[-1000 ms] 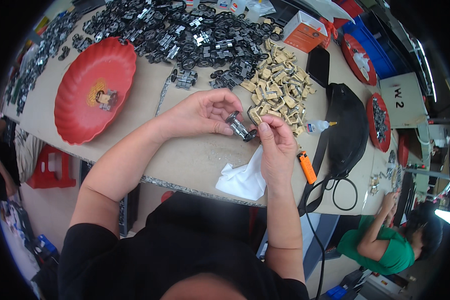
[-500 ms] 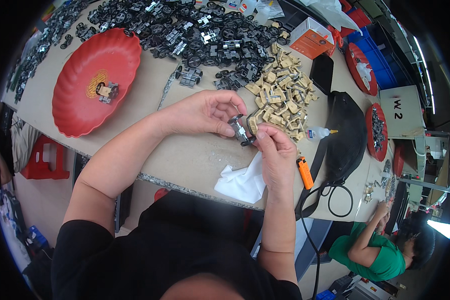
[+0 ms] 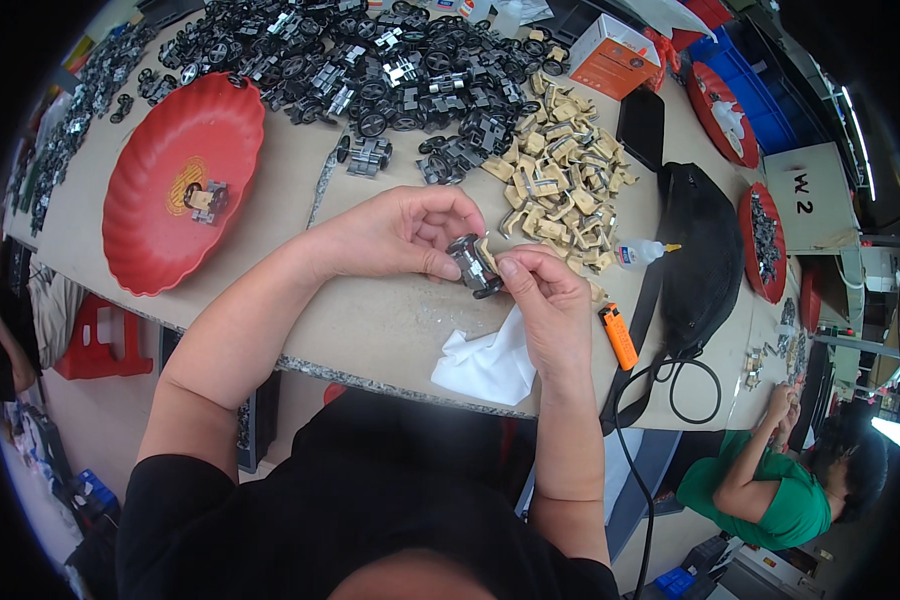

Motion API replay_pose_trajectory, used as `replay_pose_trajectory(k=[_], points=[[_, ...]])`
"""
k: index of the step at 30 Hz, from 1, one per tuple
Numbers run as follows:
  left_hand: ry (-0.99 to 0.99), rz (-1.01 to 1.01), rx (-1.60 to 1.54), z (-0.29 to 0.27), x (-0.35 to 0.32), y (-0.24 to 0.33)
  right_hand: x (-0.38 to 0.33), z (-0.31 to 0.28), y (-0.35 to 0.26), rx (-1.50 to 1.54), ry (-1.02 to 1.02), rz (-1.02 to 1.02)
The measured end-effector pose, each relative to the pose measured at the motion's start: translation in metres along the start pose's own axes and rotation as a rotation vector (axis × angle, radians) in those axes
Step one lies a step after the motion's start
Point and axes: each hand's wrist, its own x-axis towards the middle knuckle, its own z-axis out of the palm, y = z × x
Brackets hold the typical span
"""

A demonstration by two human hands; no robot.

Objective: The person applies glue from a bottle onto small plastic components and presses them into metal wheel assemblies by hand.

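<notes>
Between the thumb and fingers of my left hand (image 3: 402, 238) is a small black-and-silver wheeled chassis (image 3: 464, 260). My right hand (image 3: 550, 300) pinches a tan piece with a metal edge (image 3: 488, 257) against the side of that chassis. Fingertips partly cover where the two meet, so I cannot tell whether they are joined. Just beyond my hands lies a heap of similar tan pieces (image 3: 567, 190). A larger heap of black wheeled chassis (image 3: 300, 65) spreads across the far side. One chassis with a tan part (image 3: 206, 201) rests in the red scalloped plate (image 3: 130, 170) at left.
A white cloth (image 3: 485, 362) lies near the table edge. To the right are an orange lighter-like object (image 3: 618, 337), a small glue bottle (image 3: 642, 253), a black bag (image 3: 705, 265), a dark flat slab (image 3: 641, 128) and a carton (image 3: 615, 58). A person in green (image 3: 760, 490) works farther right.
The chassis has turned in my left fingers, and the tan piece in my right hand now sits against it. The whole view has shifted slightly.
</notes>
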Motion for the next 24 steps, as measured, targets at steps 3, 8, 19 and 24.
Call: replay_pose_trajectory(k=[3, 8, 19, 24], points=[[0.006, -0.024, 0.002, 0.0008, 0.0000, 0.0014, -0.0011, -0.0009, 0.0009, -0.020, -0.007, 0.025], [-0.002, -0.104, 0.096, -0.0007, -0.0027, 0.0031, -0.0018, 0.0005, 0.0001, 0.047, -0.034, 0.107], [0.044, -0.064, 0.113, 0.0044, 0.0008, 0.0038, -0.0007, -0.0004, -0.0045, 0.145, -0.099, 0.142], [0.020, -0.111, 0.176, 0.0028, -0.0034, 0.0054, -0.0010, 0.0021, -0.0052, 0.130, -0.115, 0.149]])
